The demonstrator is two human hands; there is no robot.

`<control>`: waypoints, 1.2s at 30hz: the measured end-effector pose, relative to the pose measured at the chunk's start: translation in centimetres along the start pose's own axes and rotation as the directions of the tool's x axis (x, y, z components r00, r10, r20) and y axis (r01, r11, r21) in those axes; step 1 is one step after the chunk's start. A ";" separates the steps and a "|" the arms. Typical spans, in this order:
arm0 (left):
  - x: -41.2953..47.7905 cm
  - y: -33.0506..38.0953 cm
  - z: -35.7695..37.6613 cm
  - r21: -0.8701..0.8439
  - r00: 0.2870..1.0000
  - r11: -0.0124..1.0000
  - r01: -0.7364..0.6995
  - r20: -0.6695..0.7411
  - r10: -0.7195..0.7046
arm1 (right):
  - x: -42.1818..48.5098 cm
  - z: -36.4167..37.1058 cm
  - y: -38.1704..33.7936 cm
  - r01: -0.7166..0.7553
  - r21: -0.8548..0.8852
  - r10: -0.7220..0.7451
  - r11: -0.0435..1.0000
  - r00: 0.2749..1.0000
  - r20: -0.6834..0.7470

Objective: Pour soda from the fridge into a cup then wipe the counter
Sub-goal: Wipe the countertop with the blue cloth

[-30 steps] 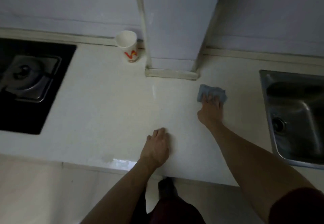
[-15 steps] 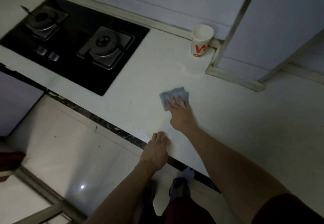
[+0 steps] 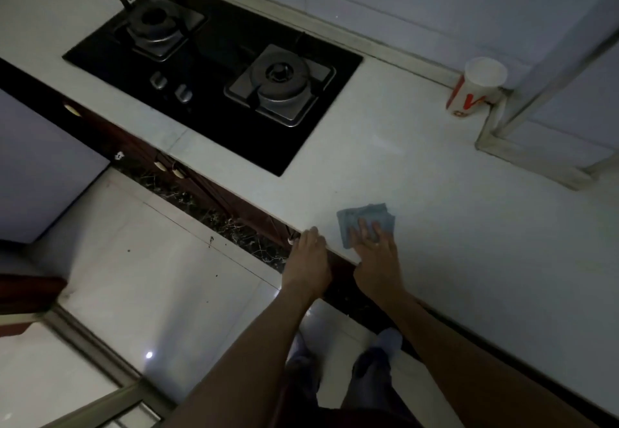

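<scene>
A folded blue cloth [image 3: 355, 218] lies flat on the white counter [image 3: 452, 226] close to its front edge. My right hand [image 3: 376, 257] presses down on the cloth with spread fingers. My left hand [image 3: 308, 260] rests on the counter's front edge just left of it, fingers together, holding nothing. A white paper cup [image 3: 475, 91] with red print stands upright far back on the counter, against the wall and a tiled column; its contents are hidden.
A black two-burner gas hob [image 3: 214, 72] is set into the counter to the left. A tiled column [image 3: 549, 126] stands on the counter at the back right. Dark cabinet fronts and a pale tiled floor [image 3: 150, 277] lie below.
My right hand has dragged the cloth left along the counter and toward the front edge. The view has swung left; the sink is out of sight and the hob is fully visible.
</scene>
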State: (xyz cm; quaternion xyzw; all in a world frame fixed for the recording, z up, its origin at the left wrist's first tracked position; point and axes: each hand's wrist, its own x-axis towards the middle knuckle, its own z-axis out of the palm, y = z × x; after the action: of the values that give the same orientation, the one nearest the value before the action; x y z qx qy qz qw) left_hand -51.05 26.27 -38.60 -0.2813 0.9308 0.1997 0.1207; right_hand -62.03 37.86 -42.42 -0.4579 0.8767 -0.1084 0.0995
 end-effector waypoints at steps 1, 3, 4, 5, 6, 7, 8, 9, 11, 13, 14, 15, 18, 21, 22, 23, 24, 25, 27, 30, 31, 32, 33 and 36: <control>0.1 -1.4 -0.2 0.018 1.000 1.000 0.019 0.010 -0.019 | 0.7 -0.3 -1.5 -0.005 0.010 0.004 1.000 1.000 0.010; 0.0 -3.7 -0.5 0.031 0.999 0.999 0.021 0.044 -0.022 | 2.4 -0.4 -3.9 0.009 0.005 -0.010 1.000 0.996 0.085; 0.0 -4.6 -0.6 0.026 0.998 1.000 0.006 0.058 -0.007 | 3.4 -0.2 -4.9 0.030 -0.012 -0.028 0.999 0.988 0.150; -0.1 -5.1 -0.7 0.023 0.998 1.000 -0.013 0.061 0.011 | 4.3 0.2 -5.7 0.050 -0.029 -0.044 0.998 0.981 0.190; -0.1 -5.5 -0.7 0.024 0.998 0.999 -0.029 0.052 0.027 | 5.2 0.7 -6.2 0.081 -0.050 -0.069 0.995 0.978 0.199; -0.1 -5.7 -0.6 0.024 0.998 0.999 -0.040 0.039 0.040 | 6.2 0.9 -6.6 0.107 -0.064 -0.092 0.992 0.974 0.206; 0.0 -5.9 -0.6 0.022 0.998 0.998 -0.052 0.025 0.051 | 7.1 1.0 -6.8 0.123 -0.072 -0.105 0.990 0.973 0.206; 0.0 -6.0 -0.4 0.027 0.998 0.998 -0.065 0.013 0.064 | 8.0 1.0 -6.9 0.128 -0.068 -0.112 0.989 0.973 0.203; 0.2 -6.2 -0.2 0.039 0.997 0.996 -0.077 0.002 0.077 | 10.0 0.5 -6.7 0.119 -0.045 -0.109 0.992 0.975 0.193; 0.6 -6.3 0.0 0.066 0.995 0.993 -0.096 -0.023 0.098 | 12.1 -0.2 -5.6 0.096 -0.034 -0.089 0.995 0.982 0.169; 0.8 -6.2 -0.2 0.067 0.992 0.991 -0.115 -0.044 0.118 | 13.2 -0.6 -4.7 0.076 -0.034 -0.069 0.997 0.984 0.161; 1.1 -5.9 -0.2 0.062 0.986 0.987 -0.145 -0.071 0.149 | 14.2 -0.8 -3.3 0.056 -0.035 -0.050 0.998 0.986 0.161; 2.4 -4.5 -0.2 0.042 0.973 0.981 -0.191 -0.121 0.195 | 16.7 -1.8 2.1 -0.017 0.010 0.016 1.000 0.993 0.118; 4.0 -2.2 -1.2 0.082 0.967 0.970 -0.227 -0.101 0.235 | 17.6 -3.2 7.9 -0.118 0.016 0.116 0.993 0.990 0.076; 4.7 -1.5 -1.5 0.078 0.972 0.971 -0.226 -0.046 0.230 | 17.3 -3.7 9.6 -0.158 -0.002 0.157 0.988 0.984 0.078; 5.4 -0.7 -1.9 0.071 0.975 0.972 -0.223 0.005 0.223 | 16.5 -4.2 11.5 -0.202 -0.025 0.203 0.979 0.976 0.079; 6.0 0.1 -2.1 0.077 0.973 0.970 -0.230 0.027 0.229 | 15.3 -4.7 13.5 -0.246 -0.040 0.248 0.968 0.966 0.068; 6.6 0.8 -2.2 0.084 0.969 0.966 -0.246 0.036 0.244 | 13.8 -5.3 15.7 -0.286 -0.046 0.288 0.957 0.957 0.046; 7.6 2.4 -2.1 0.081 0.962 0.959 -0.271 0.060 0.266 | 10.0 -6.1 20.1 -0.379 -0.049 0.380 0.924 0.925 0.020; 8.4 5.3 -1.3 0.130 0.940 0.933 -0.336 0.114 0.322 | 3.4 -7.0 25.4 -0.523 -0.037 0.523 0.851 0.852 -0.023; 8.6 6.3 -0.9 0.139 0.931 0.924 -0.356 0.136 0.338 | 1.3 -7.4 26.5 -0.551 -0.048 0.550 0.833 0.834 -0.035; 8.8 7.2 -0.5 0.141 0.922 0.915 -0.377 0.154 0.356 | -0.6 -7.6 27.3 -0.581 -0.065 0.580 0.811 0.814 -0.036; 9.0 8.1 -0.1 0.138 0.911 0.907 -0.397 0.177 0.372 | -2.5 -7.6 27.8 -0.609 -0.080 0.608 0.789 0.793 -0.039; 9.0 10.4 0.9 0.122 0.892 0.894 -0.430 0.212 0.400 | -7.8 -6.5 27.6 -0.653 -0.091 0.649 0.752 0.757 -0.075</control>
State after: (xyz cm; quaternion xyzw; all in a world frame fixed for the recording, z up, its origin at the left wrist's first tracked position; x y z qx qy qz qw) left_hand -64.21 30.32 -39.26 -0.0449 0.9678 0.1675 0.1824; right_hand -80.96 60.30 -43.40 -0.1271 0.9876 -0.0267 0.0883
